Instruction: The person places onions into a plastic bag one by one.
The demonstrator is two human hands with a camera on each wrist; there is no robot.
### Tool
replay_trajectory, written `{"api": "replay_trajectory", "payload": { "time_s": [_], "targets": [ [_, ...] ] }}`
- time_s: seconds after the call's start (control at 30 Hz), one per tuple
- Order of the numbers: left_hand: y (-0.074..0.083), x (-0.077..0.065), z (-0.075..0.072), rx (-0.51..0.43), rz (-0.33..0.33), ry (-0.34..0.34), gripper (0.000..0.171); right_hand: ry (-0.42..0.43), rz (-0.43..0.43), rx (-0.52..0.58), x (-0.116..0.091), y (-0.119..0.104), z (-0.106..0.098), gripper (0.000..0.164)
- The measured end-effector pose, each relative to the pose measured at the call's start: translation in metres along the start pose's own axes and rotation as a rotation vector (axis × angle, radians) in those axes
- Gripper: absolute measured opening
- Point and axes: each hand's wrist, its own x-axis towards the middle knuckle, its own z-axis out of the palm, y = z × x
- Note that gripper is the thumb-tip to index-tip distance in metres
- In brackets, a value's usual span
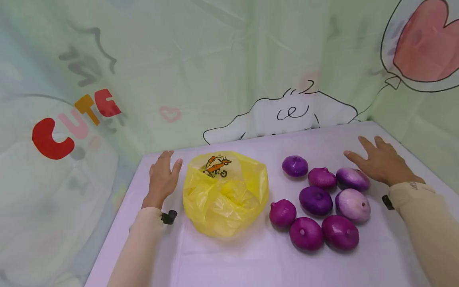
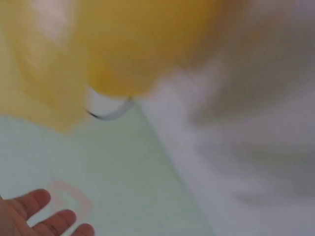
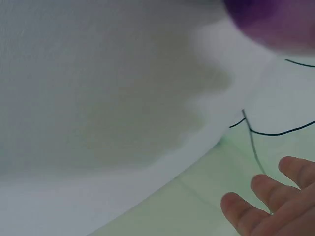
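My left hand (image 1: 163, 177) is held up with fingers extended, just left of a crumpled yellow plastic bag (image 1: 215, 213) with an orange-and-black print. It holds nothing. In the left wrist view its fingers (image 2: 55, 222) stand apart from the blurred bag (image 2: 44, 73). At the far right, my right hand (image 1: 381, 161) is spread and also holds nothing. Nearest to it lies a purple-and-white onion (image 1: 351, 178), partly overlapped by the hand in the head view. In the right wrist view, a blurred onion (image 3: 283, 24) shows in the upper corner, away from the fingers (image 3: 270, 191).
Several more onions sit in a loose cluster right of the bag, among them a dark purple one (image 1: 315, 200), a pale one (image 1: 353, 205) and a magenta one (image 1: 306, 234). A white cloth covers the table (image 1: 229, 263). A printed curtain (image 1: 172, 71) hangs behind it.
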Motion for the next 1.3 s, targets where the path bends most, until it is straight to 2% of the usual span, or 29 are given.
{"api": "replay_trajectory", "payload": {
  "time_s": [0.13,0.23,0.37,0.47,0.67,0.87,0.97,1.1,1.17,1.3],
  "targets": [
    [0.039,-0.02,-0.006,-0.068,0.078,-0.004,0.062,-0.051,-0.033,-0.002,-0.002,-0.005,0.0,0.1],
    [0.065,-0.039,-0.01,-0.078,0.14,-0.026,0.058,-0.085,-0.065,0.015,-0.004,-0.011,0.001,0.098],
    [0.089,-0.062,-0.011,-0.022,0.17,-0.051,0.047,-0.108,-0.111,0.036,-0.006,-0.019,0.005,0.095],
    [0.099,-0.075,-0.007,0.056,0.155,-0.078,0.047,-0.11,-0.148,0.028,-0.006,-0.023,0.009,0.09],
    [0.108,-0.088,0.007,0.182,0.1,-0.124,0.063,-0.108,-0.152,0.025,-0.01,-0.023,0.014,0.081],
    [0.107,-0.09,0.018,0.197,0.068,-0.106,0.066,-0.113,-0.147,0.013,-0.016,-0.022,0.014,0.08],
    [0.106,-0.091,0.022,0.183,0.056,-0.087,0.061,-0.112,-0.16,0.005,-0.017,-0.021,0.015,0.078],
    [0.104,-0.092,0.026,0.178,0.075,-0.04,0.052,-0.126,-0.149,0.011,-0.021,-0.02,0.015,0.077],
    [0.102,-0.093,0.028,0.189,0.089,-0.009,0.044,-0.131,-0.142,0.016,-0.021,-0.02,0.016,0.076],
    [0.098,-0.092,0.029,0.204,0.074,0.036,0.028,-0.121,-0.149,0.006,-0.021,-0.021,0.018,0.074]
  ]
}}
